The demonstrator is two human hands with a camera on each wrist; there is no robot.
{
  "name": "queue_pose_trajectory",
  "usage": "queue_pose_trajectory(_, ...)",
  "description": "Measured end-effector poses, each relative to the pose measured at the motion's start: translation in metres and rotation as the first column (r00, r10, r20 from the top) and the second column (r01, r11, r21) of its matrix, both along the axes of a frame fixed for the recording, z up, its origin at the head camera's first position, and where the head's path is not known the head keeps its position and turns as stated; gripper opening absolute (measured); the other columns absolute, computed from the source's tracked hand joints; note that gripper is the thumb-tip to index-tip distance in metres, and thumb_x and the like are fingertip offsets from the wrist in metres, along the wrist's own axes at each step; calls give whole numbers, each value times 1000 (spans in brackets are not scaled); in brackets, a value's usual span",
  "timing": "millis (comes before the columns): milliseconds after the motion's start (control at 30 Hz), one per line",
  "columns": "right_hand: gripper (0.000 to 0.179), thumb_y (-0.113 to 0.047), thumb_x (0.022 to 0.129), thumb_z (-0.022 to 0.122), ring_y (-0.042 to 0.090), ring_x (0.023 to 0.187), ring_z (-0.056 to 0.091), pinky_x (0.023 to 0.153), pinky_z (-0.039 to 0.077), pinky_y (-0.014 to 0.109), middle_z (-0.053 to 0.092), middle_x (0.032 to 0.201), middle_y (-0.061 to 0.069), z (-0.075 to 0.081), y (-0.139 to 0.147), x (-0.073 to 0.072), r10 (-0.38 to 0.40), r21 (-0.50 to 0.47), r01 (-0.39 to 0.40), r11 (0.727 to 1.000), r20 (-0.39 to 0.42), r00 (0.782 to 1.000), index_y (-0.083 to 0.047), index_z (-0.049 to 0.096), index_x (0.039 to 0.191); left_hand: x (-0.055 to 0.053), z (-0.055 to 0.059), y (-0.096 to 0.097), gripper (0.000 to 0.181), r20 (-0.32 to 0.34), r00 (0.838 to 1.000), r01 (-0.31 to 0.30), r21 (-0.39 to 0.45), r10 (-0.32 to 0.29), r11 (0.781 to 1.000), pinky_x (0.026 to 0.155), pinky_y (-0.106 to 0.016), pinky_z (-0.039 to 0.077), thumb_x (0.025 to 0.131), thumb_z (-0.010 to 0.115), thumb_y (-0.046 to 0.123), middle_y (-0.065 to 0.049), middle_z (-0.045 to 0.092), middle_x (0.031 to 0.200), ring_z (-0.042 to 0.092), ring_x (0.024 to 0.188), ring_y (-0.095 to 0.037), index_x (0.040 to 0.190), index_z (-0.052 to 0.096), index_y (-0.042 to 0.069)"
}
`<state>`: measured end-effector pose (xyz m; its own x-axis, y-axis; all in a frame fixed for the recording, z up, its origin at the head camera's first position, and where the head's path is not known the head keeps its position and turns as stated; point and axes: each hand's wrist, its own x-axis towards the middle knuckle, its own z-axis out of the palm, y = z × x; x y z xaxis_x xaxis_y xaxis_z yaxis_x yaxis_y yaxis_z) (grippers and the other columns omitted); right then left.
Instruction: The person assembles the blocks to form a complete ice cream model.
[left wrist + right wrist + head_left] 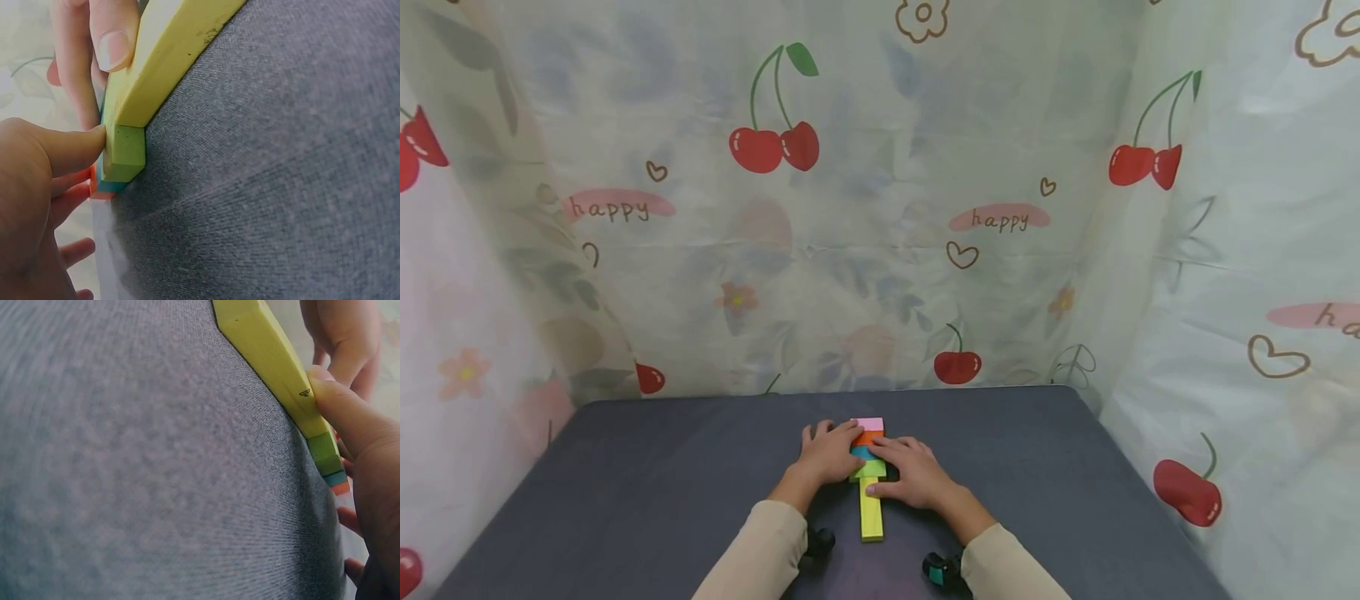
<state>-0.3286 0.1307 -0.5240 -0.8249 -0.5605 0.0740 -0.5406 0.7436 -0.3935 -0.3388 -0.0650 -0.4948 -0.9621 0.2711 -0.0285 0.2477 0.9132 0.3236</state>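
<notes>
A row of coloured wooden blocks lies on the dark cloth in the head view. From the far end come a pink block (pixel 870 423), an orange block (pixel 871 437), a blue block (pixel 861 452) and a green block (pixel 872 469). A long yellow block (pixel 871 518) runs toward the near side, its end against the green one. My left hand (pixel 826 456) touches the row's left side, thumb on the green block (pixel 128 153), fingers spread. From the right, my right hand (pixel 919 477) rests its thumb on the yellow block (pixel 275 356), with its forefinger near the orange block.
The dark cloth-covered table (pixel 685 475) extends on both sides of the blocks. Behind it hangs a pale curtain (pixel 865 200) printed with cherries and hearts. Black wrist devices (pixel 942 570) sit below both hands, close to the table.
</notes>
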Motion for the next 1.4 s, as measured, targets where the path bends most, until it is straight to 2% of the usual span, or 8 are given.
queue_pose_trajectory(633,78,-65,86,59,28,132,37,107,23,59,36,154,-6,2,-2,2,-7,-16,7,1000,2,1000,-22,44,149,4,3,-1,58,-18,1000,-21,-4,21,1000,107,-68,5,88,67,37,-5,44,148,28,136,-41,141,54,17)
queue_pose_trajectory(1000,77,-66,85,58,28,131,38,106,24,59,36,154,-6,3,-1,0,5,9,-5,1000,2,1000,-24,44,148,1,-5,-1,59,-39,999,-24,-14,23,1000,107,-68,6,88,67,40,-3,45,148,29,136,-41,142,54,19)
queue_pose_trajectory(1133,76,-68,85,58,27,128,41,107,24,57,41,151,-4,7,-2,-2,20,69,-17,997,-47,999,-24,48,146,0,-7,-1,59,-56,998,-22,-27,21,999,108,-67,5,88,67,41,-2,46,147,29,137,-41,141,54,20)
queue_pose_trajectory(1267,74,-69,84,56,26,125,42,108,25,54,48,145,-2,12,-5,-4,46,158,-25,987,-134,990,-23,52,143,-1,-8,0,57,-88,996,-20,-53,15,998,108,-66,6,88,67,41,-2,47,146,29,137,-40,140,55,20)
queue_pose_trajectory(1400,71,-68,84,57,24,123,43,107,26,53,52,140,-4,15,-6,-6,51,183,-17,983,-184,982,-23,57,139,0,-6,0,55,-128,992,-7,-62,-1,998,108,-66,7,87,67,41,-2,50,144,30,136,-40,137,58,19)
